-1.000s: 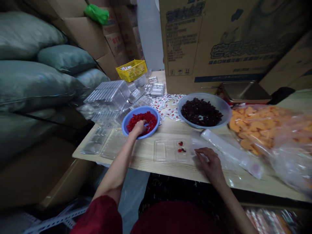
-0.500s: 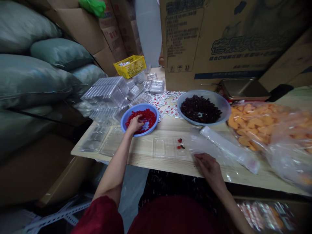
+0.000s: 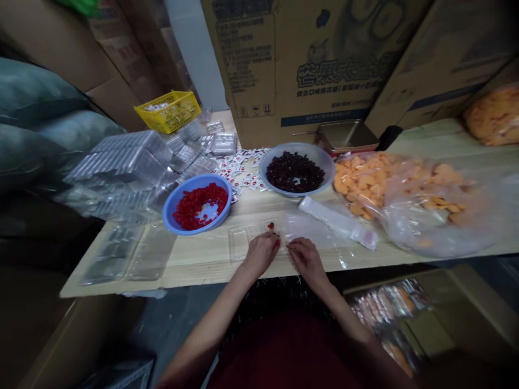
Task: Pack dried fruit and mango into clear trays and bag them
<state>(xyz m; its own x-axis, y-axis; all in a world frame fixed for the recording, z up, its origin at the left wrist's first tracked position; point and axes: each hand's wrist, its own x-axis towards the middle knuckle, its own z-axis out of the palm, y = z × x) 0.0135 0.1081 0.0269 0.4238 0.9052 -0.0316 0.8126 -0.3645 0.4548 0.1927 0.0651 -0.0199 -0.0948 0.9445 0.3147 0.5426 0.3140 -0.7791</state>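
Note:
My left hand point(image 3: 260, 255) is over a clear plastic tray point(image 3: 239, 237), its fingers pinched around small red pieces point(image 3: 277, 243) that look like candy or dried fruit. The fingertips cover part of the tray's right compartments. In the upper right compartment lie a red and a dark piece point(image 3: 271, 225). Just right of the tray, my right hand point(image 3: 307, 260) rests low with thumb and fingers drawn together; whatever they hold, if anything, is too small to make out. A blue bowl point(image 3: 169, 216) of red pieces stands left of the tray. Behind it sits a pale bowl point(image 3: 330, 175) of dark pieces.
Stacked clear trays point(image 3: 121, 162) and a yellow basket point(image 3: 174, 116) fill the left back. Small white packets point(image 3: 243, 167) lie scattered between the bowls. Right are clear bags point(image 3: 336, 221), a bag of orange pieces point(image 3: 365, 183) and a scale point(image 3: 348, 135). Large cartons point(image 3: 259, 129) stand behind.
My left hand has left the blue bowl and come right to the tray with red pieces. My right hand has moved close to the tray's right side. The view has turned right.

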